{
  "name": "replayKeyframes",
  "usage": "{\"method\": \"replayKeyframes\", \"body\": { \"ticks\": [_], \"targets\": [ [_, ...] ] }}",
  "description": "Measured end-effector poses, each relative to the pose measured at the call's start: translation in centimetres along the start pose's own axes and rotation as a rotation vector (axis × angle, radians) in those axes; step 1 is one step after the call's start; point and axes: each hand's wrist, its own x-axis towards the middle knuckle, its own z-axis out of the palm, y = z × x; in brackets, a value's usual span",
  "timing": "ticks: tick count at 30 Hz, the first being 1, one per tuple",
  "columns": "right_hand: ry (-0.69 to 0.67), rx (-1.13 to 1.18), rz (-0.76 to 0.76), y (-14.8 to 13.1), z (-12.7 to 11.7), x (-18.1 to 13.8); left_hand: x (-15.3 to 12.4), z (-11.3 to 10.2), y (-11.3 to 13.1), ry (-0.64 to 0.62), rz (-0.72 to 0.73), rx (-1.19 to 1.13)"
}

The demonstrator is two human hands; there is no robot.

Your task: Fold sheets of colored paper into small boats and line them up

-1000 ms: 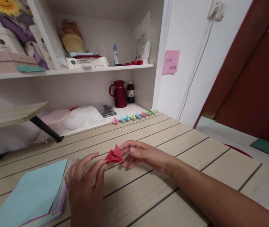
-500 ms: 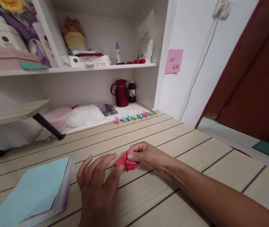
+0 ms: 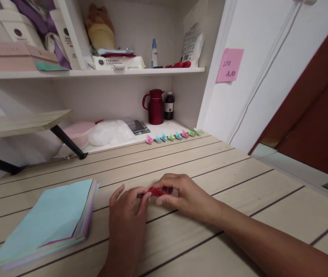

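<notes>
A small piece of folded red paper point(image 3: 155, 191) is held just above the slatted tabletop, seen nearly edge-on. My left hand point(image 3: 129, 209) pinches its left end between thumb and index finger, the other fingers loosely raised. On the right end, my right hand point(image 3: 181, 192) closes with its thumb in front and curled fingers behind, hiding part of the paper. To the left lies a stack of coloured paper point(image 3: 51, 215) with a light blue sheet on top. Along the table's back edge stands a row of several small folded paper boats point(image 3: 171, 137) in pink, blue and green.
Behind the table, a white shelf unit holds a dark red jug point(image 3: 155, 107), a dark bottle point(image 3: 169, 105) and a white plastic bag point(image 3: 110, 132). A small raised wooden stand point(image 3: 22, 125) with black legs occupies the back left. A pink note point(image 3: 230, 65) sticks to the wall.
My left hand has come in and now grips the red paper's left end. The paper has turned from broad side to nearly edge-on. The camera view has shifted slightly.
</notes>
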Motion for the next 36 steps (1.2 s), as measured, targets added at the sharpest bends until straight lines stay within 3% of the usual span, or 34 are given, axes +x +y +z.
{"method": "replayKeyframes", "body": {
  "ticks": [2, 6, 9, 13, 18, 23, 36],
  "targets": [
    [0.047, 0.041, 0.067, 0.5, 0.5, 0.0, -0.1, 0.1, 0.3, -0.071, -0.148, -0.119],
    [0.058, 0.409, 0.346, 1.4, 1.3, 0.2, 0.0, 0.1, 0.8, -0.26, -0.557, -0.434],
    [0.069, 0.569, 0.481, 1.6, 1.4, 0.5, 0.2, 0.0, 1.0, -0.298, -0.677, -0.512],
    [0.107, 0.625, 0.475, 1.5, 1.4, 0.7, 0.2, -0.1, 0.9, -0.304, -0.663, -0.559],
    [0.105, 0.588, 0.397, 2.0, 1.7, 0.5, 0.1, 0.3, 0.6, -0.461, -0.537, -0.599],
    [0.074, 0.592, 0.346, 2.4, 1.9, 0.4, 0.0, 0.5, 0.7, -0.452, -0.602, -0.573],
    [0.004, 0.627, 0.504, 1.3, 2.0, 0.2, 0.3, -0.2, 1.0, -0.46, -0.596, -0.576]
  ]
}}
